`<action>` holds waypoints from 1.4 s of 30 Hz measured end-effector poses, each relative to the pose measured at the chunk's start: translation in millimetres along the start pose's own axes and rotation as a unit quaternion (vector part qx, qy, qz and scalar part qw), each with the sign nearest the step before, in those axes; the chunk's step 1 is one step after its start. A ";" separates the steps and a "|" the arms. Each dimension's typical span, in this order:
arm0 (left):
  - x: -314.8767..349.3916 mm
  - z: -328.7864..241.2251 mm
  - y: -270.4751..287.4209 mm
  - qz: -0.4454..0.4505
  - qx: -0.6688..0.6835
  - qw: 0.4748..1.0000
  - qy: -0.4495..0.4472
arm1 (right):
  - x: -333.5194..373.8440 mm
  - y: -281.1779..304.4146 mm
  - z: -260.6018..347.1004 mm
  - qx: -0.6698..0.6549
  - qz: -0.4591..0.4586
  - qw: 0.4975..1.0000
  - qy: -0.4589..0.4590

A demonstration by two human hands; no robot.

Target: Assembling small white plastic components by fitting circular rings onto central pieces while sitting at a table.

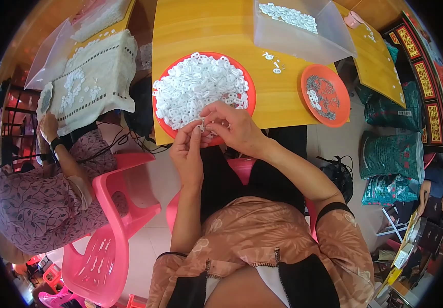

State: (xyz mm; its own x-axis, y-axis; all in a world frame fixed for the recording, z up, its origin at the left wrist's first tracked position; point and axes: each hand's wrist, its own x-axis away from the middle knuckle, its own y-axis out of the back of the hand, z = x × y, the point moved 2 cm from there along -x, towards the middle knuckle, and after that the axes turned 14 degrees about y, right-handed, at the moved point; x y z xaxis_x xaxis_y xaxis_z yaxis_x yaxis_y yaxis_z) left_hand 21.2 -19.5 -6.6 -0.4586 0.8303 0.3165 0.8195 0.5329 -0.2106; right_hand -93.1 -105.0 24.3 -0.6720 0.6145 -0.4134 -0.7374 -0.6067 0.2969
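Note:
Both my hands meet at the near edge of a round red tray [253, 84], which is heaped with small white oval plastic pieces [196, 82] with holes. Between the thumb and fingers of my left hand [187, 149] is a small white plastic piece [202, 127]. My right hand [236, 129] comes in from the right, its fingertips pinched against the same piece. Whether those fingertips also grip something smaller cannot be made out. To the right, an orange-red plate [340, 87] carries many small grey metal parts [326, 97] and a few white pieces.
A clear plastic bin [303, 43] with white pieces stands at the table's [206, 25] far right; loose bits lie before it. Left, a person [52, 190] sits at a cloth-covered surface [113, 61] beside a pink chair [113, 226]. Dark green sacks [391, 154] are stacked right.

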 end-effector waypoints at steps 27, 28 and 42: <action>0.7 5.6 -0.6 -0.010 -0.022 0.999 -0.043 | 0.0 -9.7 1.8 0.002 -0.044 0.999 0.018; 1.4 5.8 -1.7 -0.010 -0.013 0.999 -0.043 | 0.2 -9.9 1.6 -0.004 -0.047 0.999 0.010; 3.2 5.5 -4.6 -0.009 -0.031 0.999 -0.032 | 4.5 46.2 -20.5 0.086 -0.087 0.992 -0.015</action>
State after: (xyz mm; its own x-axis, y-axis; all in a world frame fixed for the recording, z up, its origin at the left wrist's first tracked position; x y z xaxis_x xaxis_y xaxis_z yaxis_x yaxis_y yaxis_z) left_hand 14.0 -18.4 -9.8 -0.4920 0.8309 0.2597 0.8303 0.5376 -0.1468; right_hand -128.8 -140.6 18.5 -0.5326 0.7186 -0.4472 -0.8420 -0.3960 0.3664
